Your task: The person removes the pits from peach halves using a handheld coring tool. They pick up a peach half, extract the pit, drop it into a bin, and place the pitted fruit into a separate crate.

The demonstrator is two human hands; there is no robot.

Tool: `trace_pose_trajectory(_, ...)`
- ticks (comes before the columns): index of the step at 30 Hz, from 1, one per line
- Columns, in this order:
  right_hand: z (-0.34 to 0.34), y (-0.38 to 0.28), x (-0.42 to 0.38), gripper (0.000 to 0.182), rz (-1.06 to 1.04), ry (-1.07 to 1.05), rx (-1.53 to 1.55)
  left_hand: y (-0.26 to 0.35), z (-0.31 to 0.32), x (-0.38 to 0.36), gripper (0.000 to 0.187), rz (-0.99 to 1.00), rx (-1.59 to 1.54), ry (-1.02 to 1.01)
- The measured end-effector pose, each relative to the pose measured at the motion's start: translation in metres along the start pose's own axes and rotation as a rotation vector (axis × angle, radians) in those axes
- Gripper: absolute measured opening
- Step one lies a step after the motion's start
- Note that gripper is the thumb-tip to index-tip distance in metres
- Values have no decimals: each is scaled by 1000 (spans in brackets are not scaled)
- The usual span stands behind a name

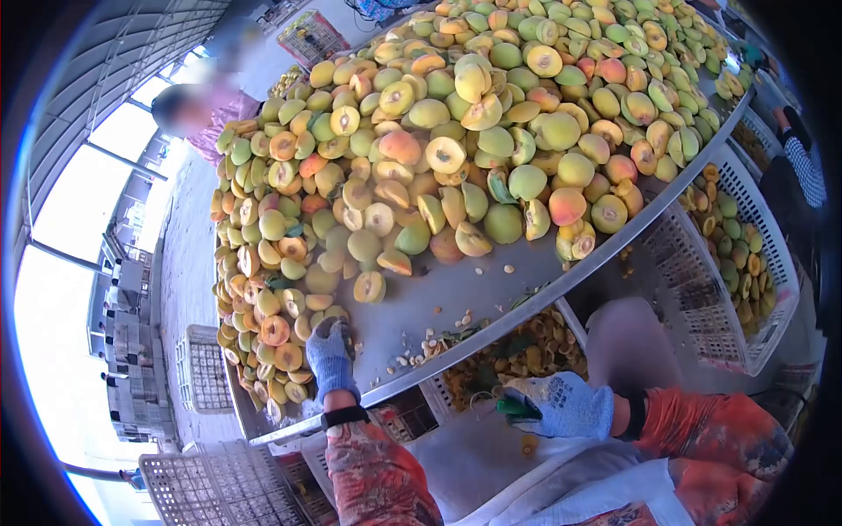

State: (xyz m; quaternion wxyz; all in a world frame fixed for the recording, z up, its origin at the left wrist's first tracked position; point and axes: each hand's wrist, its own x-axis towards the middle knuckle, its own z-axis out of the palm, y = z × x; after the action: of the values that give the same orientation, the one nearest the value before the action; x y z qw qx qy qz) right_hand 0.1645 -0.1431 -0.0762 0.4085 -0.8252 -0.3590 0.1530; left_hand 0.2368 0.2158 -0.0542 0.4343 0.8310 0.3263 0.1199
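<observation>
A big heap of yellow-green and orange apricots (447,156), many of them halved, covers the metal table (399,320). At the heap's near left edge is my left hand (331,358), in a blue knitted glove, fingers curled against the fruit. What lies inside those fingers is hidden. My right hand (561,405), also gloved, is held low in front of the table, closed round a green-handled tool (517,408). The tool's working end cannot be made out. Small pale pits (430,344) and leaf bits are scattered along the table's near edge.
Under the table edge, a container holds fruit scraps (517,355). A white crate (761,263) of apricots stands at the right, with another person's sleeve (802,162) beyond. More crates (215,482) stand lower left. A person in pink (224,118) is across the table.
</observation>
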Motion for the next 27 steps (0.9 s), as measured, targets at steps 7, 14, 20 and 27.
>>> trace_pose_trajectory(7,-18,3,-7,45,-31,186,190,8,101,15,55,214,335,41)
trace_pose_trajectory(14,-38,-43,16,39,-88,209,40,51,20,-132,49,-256,-1123,-356)
trace_pose_trajectory(20,-17,-86,15,34,-313,317,-237,46,-1,-217,57,-89,-1202,-453)
trace_pose_trajectory(27,-17,-114,-22,38,-322,178,-391,45,-18,-263,49,-140,-1344,-294)
